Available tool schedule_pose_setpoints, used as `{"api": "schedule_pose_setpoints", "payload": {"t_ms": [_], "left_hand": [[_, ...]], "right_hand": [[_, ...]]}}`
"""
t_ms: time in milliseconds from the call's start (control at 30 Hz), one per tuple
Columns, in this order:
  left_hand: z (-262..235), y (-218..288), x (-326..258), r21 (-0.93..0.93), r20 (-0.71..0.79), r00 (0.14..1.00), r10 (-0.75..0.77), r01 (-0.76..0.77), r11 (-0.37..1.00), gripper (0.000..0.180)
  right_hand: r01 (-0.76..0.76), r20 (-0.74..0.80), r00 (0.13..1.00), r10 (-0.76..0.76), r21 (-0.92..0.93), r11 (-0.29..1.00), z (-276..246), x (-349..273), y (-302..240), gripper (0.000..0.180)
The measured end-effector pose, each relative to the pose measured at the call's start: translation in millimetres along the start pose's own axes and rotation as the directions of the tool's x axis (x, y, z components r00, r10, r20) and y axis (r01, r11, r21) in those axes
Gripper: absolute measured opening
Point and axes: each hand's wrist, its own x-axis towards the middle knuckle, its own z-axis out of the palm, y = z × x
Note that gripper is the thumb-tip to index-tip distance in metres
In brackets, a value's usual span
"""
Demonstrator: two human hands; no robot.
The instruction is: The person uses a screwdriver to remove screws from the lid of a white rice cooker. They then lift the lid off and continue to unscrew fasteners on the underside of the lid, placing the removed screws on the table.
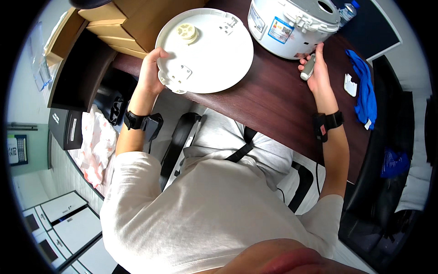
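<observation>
My left hand (151, 72) grips the left rim of a round white plastic cover (219, 59), thumb on its upper face. The cover is held over the table's front left edge. A cream-coloured round knob-like part (187, 33) sits on it, and small hinge-like fittings show along its rim. My right hand (319, 73) is closed on a grey-and-white handle (308, 68); what the handle belongs to cannot be made out. Just beyond that hand stands a white rice cooker body (273, 27) with a blue-edged label, and the fingertips are close to its lower side.
Cardboard boxes (127, 23) are stacked at the back left of the dark wooden table (269, 100). To the right lie a blue cloth (362, 91) and a small white plastic piece (350, 85). A plastic bottle (349, 11) stands behind the rice cooker.
</observation>
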Motion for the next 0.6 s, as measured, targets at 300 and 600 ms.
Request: {"api": "schedule_pose_setpoints", "payload": {"t_ms": [300,600], "left_hand": [[14.4,-2.2,-29.3,0.007,-0.014,1.0,-0.024,0.024,1.0,0.033],[80.7,-49.5,-11.8,0.045,0.12,0.974,-0.194,0.19,0.981,0.041]], "right_hand": [[-0.04,0.155,0.986,0.059,-0.123,0.992,52.5,53.9,7.1,0.06],[0.01,0.297,0.945,0.136,-0.443,0.896,10.0,24.8,-49.9,0.03]]}}
